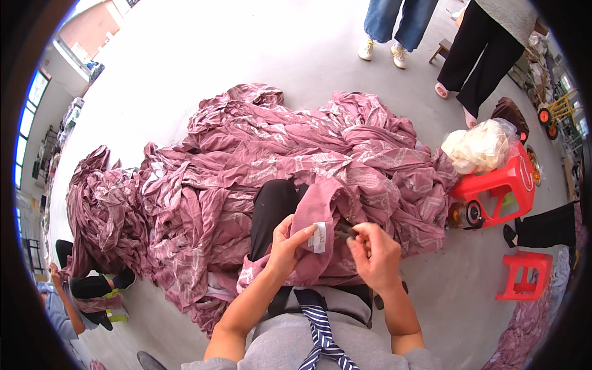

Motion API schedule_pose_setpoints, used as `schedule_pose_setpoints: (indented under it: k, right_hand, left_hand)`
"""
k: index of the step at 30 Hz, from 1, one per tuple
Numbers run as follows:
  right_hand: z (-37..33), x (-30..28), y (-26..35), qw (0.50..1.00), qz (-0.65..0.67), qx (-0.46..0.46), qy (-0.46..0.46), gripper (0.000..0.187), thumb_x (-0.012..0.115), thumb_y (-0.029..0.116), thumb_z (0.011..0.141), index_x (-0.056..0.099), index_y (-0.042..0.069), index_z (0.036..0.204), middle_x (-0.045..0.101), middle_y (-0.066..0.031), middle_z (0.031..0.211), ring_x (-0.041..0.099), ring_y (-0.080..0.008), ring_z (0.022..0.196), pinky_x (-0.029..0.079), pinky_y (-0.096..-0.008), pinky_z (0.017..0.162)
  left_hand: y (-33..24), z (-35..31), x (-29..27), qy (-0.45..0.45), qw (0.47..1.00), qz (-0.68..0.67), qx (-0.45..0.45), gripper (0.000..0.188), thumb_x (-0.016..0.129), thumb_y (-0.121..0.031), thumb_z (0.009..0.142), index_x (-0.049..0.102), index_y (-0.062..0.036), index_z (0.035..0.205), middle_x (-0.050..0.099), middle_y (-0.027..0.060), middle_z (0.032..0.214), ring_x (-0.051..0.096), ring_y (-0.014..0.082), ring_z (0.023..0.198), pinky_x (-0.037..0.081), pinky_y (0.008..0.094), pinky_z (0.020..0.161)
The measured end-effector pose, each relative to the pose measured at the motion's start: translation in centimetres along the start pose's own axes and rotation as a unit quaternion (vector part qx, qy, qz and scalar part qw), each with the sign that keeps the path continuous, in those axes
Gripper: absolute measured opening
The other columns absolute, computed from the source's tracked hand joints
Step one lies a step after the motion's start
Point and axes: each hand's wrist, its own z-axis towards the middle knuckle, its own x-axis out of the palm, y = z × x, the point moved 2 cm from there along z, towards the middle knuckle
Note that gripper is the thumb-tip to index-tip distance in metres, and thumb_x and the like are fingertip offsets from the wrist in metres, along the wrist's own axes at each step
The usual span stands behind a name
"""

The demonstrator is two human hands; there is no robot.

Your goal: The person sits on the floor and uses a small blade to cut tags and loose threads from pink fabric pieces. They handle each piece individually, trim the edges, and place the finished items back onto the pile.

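Note:
Across my lap lies a piece of mauve-pink patterned fabric [309, 211], part of a large crumpled heap of the same cloth [265, 161]. My left hand [285, 248] pinches its edge, thumb on top, beside a small white label [317, 238] on the fabric. To the right of the label, my right hand [377, 256] is closed, its fingertips together at the cloth's edge. A small dark thing shows at those fingertips, too unclear to name.
At the right, a red plastic stool [521, 185] lies tipped beside a bag of pale material [478, 148] and a glass jar [464, 214]. Another red stool [524, 275] stands nearer. Two people stand at the far right; another person handles cloth at the left.

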Motion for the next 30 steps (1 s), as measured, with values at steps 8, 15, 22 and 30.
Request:
schedule_pose_setpoints:
  k: [8,15,22,30]
  right_hand:
    - [-0.5,1.2,0.1,0.993,-0.102,-0.041,0.033,0.023,0.069,0.018,0.080,0.057,0.004,0.093,0.059,-0.0088,0.071,0.060,-0.0262,0.062,0.047,-0.0359,0.053]
    - [-0.4,1.6,0.0,0.992,-0.119,-0.030,0.037,0.022,0.068,0.019,0.081,0.057,0.004,0.093,0.061,-0.0098,0.074,0.061,-0.0277,0.064,0.048,-0.0373,0.055]
    - [-0.5,1.6,0.1,0.991,-0.121,-0.038,0.039,0.023,0.068,0.019,0.082,0.056,0.004,0.094,0.060,-0.0097,0.074,0.061,-0.0277,0.065,0.048,-0.0371,0.055]
    - [-0.5,1.8,0.0,0.991,-0.125,-0.038,0.038,0.023,0.067,0.020,0.082,0.056,0.004,0.095,0.059,-0.0092,0.074,0.060,-0.0272,0.064,0.048,-0.0369,0.055]
  left_hand:
    - [0.7,-0.4,-0.3,-0.005,0.996,0.062,0.063,0.021,0.066,-0.002,0.083,0.060,-0.0028,0.103,0.067,0.0066,0.092,0.066,0.0136,0.079,0.056,0.0292,0.070]
    - [0.7,-0.7,-0.2,-0.009,0.994,0.075,0.076,0.019,0.065,0.000,0.084,0.060,-0.0028,0.102,0.067,0.0063,0.092,0.066,0.0126,0.078,0.056,0.0280,0.069]
    - [0.6,-0.8,0.0,-0.015,0.991,0.091,0.096,0.015,0.067,-0.003,0.084,0.062,-0.0023,0.099,0.065,0.0008,0.089,0.061,0.0052,0.076,0.052,0.0211,0.067]
    - [0.8,-1.0,-0.1,-0.004,0.983,0.137,0.120,0.013,0.067,-0.002,0.084,0.063,-0.0022,0.097,0.066,0.0007,0.090,0.060,0.0048,0.078,0.052,0.0207,0.069]
